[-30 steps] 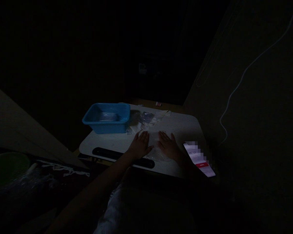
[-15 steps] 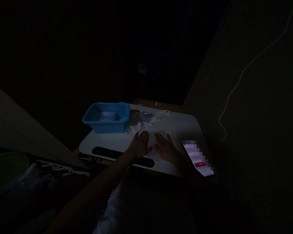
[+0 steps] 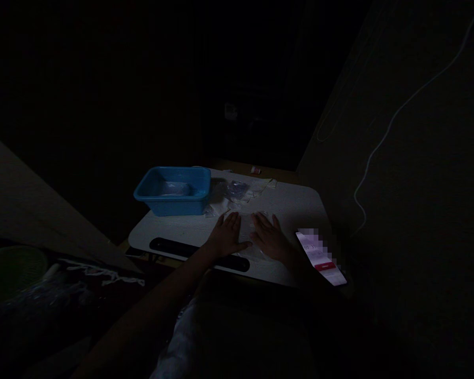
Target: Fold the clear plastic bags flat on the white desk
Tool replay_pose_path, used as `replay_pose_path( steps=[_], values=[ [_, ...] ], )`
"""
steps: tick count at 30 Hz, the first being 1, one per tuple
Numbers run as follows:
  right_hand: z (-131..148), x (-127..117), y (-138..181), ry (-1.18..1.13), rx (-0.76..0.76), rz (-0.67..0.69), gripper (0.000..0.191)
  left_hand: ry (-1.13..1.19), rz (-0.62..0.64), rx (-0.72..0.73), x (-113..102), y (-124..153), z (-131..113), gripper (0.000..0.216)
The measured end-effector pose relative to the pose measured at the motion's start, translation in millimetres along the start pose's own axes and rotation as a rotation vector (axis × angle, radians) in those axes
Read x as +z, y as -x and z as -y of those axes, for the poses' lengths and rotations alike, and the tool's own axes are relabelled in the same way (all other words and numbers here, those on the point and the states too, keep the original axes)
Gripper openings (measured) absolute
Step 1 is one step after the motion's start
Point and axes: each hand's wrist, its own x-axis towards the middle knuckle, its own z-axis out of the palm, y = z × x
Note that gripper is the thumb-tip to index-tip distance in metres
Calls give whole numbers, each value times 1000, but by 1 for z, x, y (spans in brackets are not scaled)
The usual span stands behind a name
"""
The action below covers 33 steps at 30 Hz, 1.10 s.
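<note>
On a small white table [image 3: 296, 205], a clear plastic bag or sheet [image 3: 245, 226] lies flat under both palms. My left hand [image 3: 226, 235] rests on its left side, fingers stretched out and pointing away from me. Against its right side lies my right hand [image 3: 272, 237], also flat with fingers spread. The thumbs point toward each other, with a strip of the plastic showing between the hands. Dim light hides the finer detail of the plastic. Just beyond the hands are crumpled clear plastic wrappers [image 3: 237, 189] and pale scraps.
A blue basin [image 3: 177, 205] with something pale inside stands at the table's back left. A lit phone [image 3: 319, 258] lies at the right edge. A black slotted strip [image 3: 174, 246] runs along the front. A white cable [image 3: 391, 123] hangs on the right wall.
My right hand has shifted slightly to the right, and the gap between the thumbs is a little wider. My left hand stays almost in place.
</note>
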Motion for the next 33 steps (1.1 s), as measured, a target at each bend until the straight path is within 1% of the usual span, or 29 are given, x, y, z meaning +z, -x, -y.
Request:
replay_pose_path(
  steps=[2, 4, 9, 11, 12, 14, 17, 19, 21, 24, 30, 33],
  values=[
    [7, 1, -1, -6, -32, 13, 52, -3, -6, 3, 1, 0, 0, 84],
    [4, 4, -1, 0, -11, 24, 52, 0, -16, 1, 2, 0, 1, 84],
    [-24, 9, 3, -7, 167, 34, 52, 17, -14, -3, 3, 0, 1, 88],
    [-31, 8, 3, -13, 216, 33, 52, 15, -7, -3, 2, -1, 1, 87],
    [-30, 7, 3, -14, 216, 30, 53, 14, -5, -2, 2, -1, 0, 87],
    [-23, 4, 0, -17, 176, 12, 53, 13, -3, -3, -1, 0, 0, 86],
    [-4, 0, -4, -17, 54, -14, 55, 11, 11, -4, -4, 0, -2, 84],
    [7, -1, -7, -25, -12, -2, 55, 8, 25, -3, -5, 0, -2, 82],
    [10, 0, -8, -34, -34, 20, 54, 6, 29, -1, -5, 0, -2, 82],
    [0, 5, -8, -24, 27, 33, 53, 10, 11, 1, -2, 0, 0, 84],
    [-39, 11, -3, -10, 193, 21, 51, 22, -27, -1, 3, 0, 1, 87],
    [-41, 8, -2, -7, 238, -8, 52, 24, -24, -2, 1, 0, 0, 88]
  ],
)
